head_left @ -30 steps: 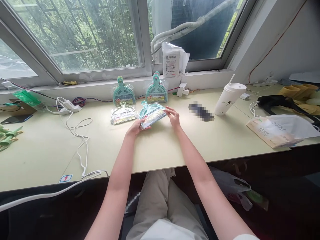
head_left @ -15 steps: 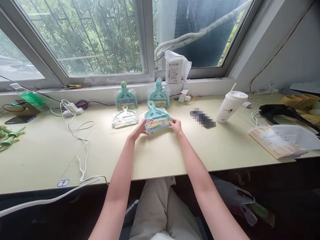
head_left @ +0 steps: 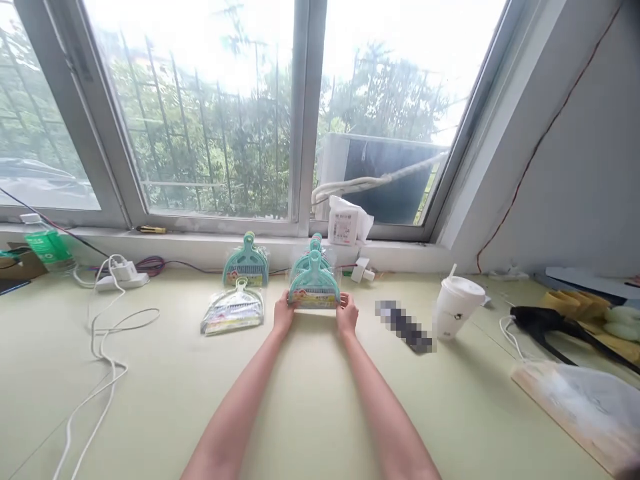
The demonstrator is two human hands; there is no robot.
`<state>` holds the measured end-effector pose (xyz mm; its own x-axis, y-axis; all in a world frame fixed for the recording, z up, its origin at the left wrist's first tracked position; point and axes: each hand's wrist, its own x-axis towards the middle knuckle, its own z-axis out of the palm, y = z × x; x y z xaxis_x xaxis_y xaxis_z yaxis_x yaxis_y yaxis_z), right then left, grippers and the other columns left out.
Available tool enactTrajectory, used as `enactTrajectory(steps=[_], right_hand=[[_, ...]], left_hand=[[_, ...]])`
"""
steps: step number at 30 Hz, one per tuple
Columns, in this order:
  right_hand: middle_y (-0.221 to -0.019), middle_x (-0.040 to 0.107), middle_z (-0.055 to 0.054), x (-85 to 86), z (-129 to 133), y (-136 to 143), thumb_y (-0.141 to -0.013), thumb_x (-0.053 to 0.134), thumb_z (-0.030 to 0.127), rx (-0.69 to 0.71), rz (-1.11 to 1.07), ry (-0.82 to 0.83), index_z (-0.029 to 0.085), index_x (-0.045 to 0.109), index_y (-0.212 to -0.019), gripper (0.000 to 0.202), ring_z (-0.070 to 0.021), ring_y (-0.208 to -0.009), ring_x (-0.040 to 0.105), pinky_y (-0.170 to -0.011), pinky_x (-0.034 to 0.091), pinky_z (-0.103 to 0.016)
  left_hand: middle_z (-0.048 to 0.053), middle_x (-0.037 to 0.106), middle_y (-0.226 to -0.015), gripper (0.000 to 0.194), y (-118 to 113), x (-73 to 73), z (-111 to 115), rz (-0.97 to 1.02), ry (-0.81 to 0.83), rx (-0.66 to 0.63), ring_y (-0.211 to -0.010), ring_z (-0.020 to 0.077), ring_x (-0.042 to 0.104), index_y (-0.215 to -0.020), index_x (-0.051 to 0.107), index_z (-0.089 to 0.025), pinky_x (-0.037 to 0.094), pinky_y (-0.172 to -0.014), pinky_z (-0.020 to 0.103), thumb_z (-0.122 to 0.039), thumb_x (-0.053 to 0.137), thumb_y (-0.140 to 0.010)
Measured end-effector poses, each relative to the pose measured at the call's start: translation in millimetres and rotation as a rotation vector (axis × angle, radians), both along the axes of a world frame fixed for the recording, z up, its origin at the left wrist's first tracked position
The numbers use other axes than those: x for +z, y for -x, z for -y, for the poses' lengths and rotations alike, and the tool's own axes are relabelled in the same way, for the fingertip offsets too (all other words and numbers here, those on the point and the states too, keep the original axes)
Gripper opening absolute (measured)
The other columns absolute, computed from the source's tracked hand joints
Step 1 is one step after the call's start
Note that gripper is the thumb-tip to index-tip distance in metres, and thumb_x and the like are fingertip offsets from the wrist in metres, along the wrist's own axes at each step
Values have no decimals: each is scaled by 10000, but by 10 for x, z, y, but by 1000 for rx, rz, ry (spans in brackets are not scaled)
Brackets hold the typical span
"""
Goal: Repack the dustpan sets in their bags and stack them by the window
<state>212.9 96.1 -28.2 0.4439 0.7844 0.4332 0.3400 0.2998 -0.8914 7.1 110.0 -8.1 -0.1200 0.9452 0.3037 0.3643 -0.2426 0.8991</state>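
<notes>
A teal dustpan set in clear wrapping [head_left: 314,291] stands upright at the middle of the table, held by its two lower sides. My left hand [head_left: 283,316] grips its left edge and my right hand [head_left: 347,314] its right edge. Right behind it, partly covered, are more teal sets [head_left: 317,241] against the sill. Another teal group [head_left: 247,261] leans there to the left. In front of that group lies a paler wrapped set [head_left: 234,310], tilted back.
On the right are a blurred dark object [head_left: 404,327], a white cup [head_left: 459,307], a black strap-like item [head_left: 545,330] and a plastic package [head_left: 580,400]. A power strip [head_left: 123,277], white cables and a green bottle [head_left: 49,245] are left.
The view has tilted up. Both hands have moved the held set back toward the sill, in front of the rear sets, and it now stands more upright.
</notes>
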Motion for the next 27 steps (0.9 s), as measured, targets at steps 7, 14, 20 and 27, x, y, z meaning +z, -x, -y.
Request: enactTrajectory(steps=[7, 14, 20, 27], right_hand=[[-1636, 266, -80, -126, -926, 109, -826, 352, 178, -63, 343, -250, 302, 193, -1555, 756, -249, -1515, 284, -1153, 398, -553], [-1691, -58, 12, -225, -1212, 214, -905, 219, 107, -12, 490, -173, 280, -98, -1587, 771, -236, -1558, -56, -1241, 191, -583], [-1683, -60, -130, -63, -966, 205, -998, 311, 357, -106, 527, -132, 245, -149, -1577, 748, -323, -1551, -89, -1181, 154, -694], [-1673, 117, -141, 55, -318, 214, -1007, 312, 275, -122, 689, -201, 295, 21, -1586, 649, -276, -1559, 91, -1188, 202, -643]], left_hand=[[147, 285, -1595, 553, -170, -109, -844, 23, -131, 136, -1525, 305, 180, -1307, 525, -230, 237, -1219, 490, -151, 613, -767], [121, 122, -1655, 857, -189, -278, -1084, 102, -144, 63, -1538, 193, 138, -1571, 64, -221, 210, -1248, 391, -147, 493, -832], [175, 129, -1645, 896, -171, -146, -875, 23, -93, 121, -1542, 244, 114, -1579, 45, -129, 136, -1263, 439, -112, 482, -797], [98, 182, -1646, 821, -304, -65, 122, -384, -342, 220, -1544, 211, 103, -1559, 254, -204, 16, -1264, 519, -18, 369, -768]])
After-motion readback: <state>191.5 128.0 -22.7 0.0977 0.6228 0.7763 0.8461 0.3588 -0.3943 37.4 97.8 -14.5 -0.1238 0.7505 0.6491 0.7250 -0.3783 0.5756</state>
